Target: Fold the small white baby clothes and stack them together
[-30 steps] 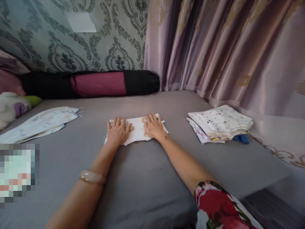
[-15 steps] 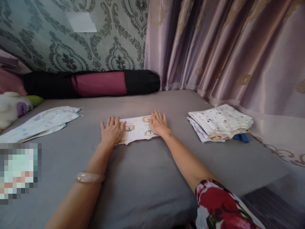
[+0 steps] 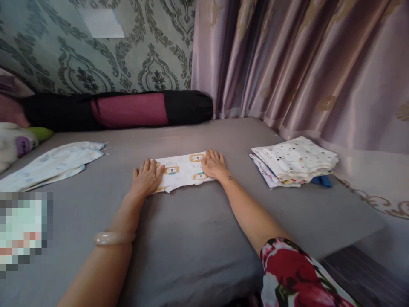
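A small white folded cloth (image 3: 180, 170) with printed orange frames lies flat on the grey bed sheet (image 3: 191, 238). My left hand (image 3: 145, 179) rests palm down on its left end, fingers stretched out. My right hand (image 3: 214, 164) lies flat on its right end, fingers spread. Neither hand grips anything. A pale bangle (image 3: 113, 238) sits on my left forearm.
A stack of folded white printed cloths (image 3: 295, 162) over a blue piece lies to the right, near the curtain (image 3: 287, 64). An unfolded pale garment (image 3: 51, 164) lies at the left. A black and maroon bolster (image 3: 121, 110) runs along the wall.
Both hands slid apart from the cloth's middle to its two ends, pressing it flat. The printed pattern between them now shows. The view shifted slightly.
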{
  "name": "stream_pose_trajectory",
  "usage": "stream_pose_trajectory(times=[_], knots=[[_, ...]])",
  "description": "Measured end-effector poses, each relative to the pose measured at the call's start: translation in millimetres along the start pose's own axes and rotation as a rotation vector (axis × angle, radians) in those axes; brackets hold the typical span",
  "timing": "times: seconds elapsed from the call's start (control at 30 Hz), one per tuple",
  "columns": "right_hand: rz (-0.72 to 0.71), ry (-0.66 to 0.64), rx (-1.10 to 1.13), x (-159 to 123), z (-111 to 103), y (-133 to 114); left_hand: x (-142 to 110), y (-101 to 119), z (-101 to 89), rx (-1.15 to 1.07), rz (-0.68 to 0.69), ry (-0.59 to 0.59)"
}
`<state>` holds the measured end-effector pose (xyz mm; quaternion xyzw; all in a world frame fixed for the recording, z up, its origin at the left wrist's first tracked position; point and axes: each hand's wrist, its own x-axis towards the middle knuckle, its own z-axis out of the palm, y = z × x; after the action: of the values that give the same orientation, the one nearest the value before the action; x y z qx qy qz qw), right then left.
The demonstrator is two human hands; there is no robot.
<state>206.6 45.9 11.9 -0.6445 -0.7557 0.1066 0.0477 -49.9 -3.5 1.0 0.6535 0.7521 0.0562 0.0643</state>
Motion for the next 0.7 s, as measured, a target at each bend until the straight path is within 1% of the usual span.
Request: stream_pose_trajectory(times=[0.1, 0.13, 0.2, 0.27, 0.3, 0.43, 0.57, 0.7], knots=[[-0.009, 0.035, -0.010, -2, -3, -2, -1, 2, -3.2, -0.002, -0.001, 0.001], [-0.023, 0.066, -0.018, -3, -4, -3, -2, 4, -4.5, 0.010, 0.003, 0.025], [-0.075, 0.130, -0.027, -5, -7, -7, -3, 8, -6.7, 0.045, 0.030, 0.110], [-0.131, 0.144, -0.017, -6, -8, -11, -4, 12, -7.4, 0.073, 0.071, 0.166], [-0.147, 0.125, -0.009, -6, -7, -12, -4, 13, -7.1, 0.077, 0.086, 0.156], [-0.134, 0.030, -0.009, -3, 1, -13, -3, 15, -3.9, 0.062, 0.097, 0.018], [-0.128, 0.013, -0.015, 0, 5, -11, -3, 14, -3.0, 0.061, 0.088, 0.000], [-0.122, -0.005, -0.011, -2, 1, -10, -4, 14, -5.7, 0.051, 0.089, -0.005]])
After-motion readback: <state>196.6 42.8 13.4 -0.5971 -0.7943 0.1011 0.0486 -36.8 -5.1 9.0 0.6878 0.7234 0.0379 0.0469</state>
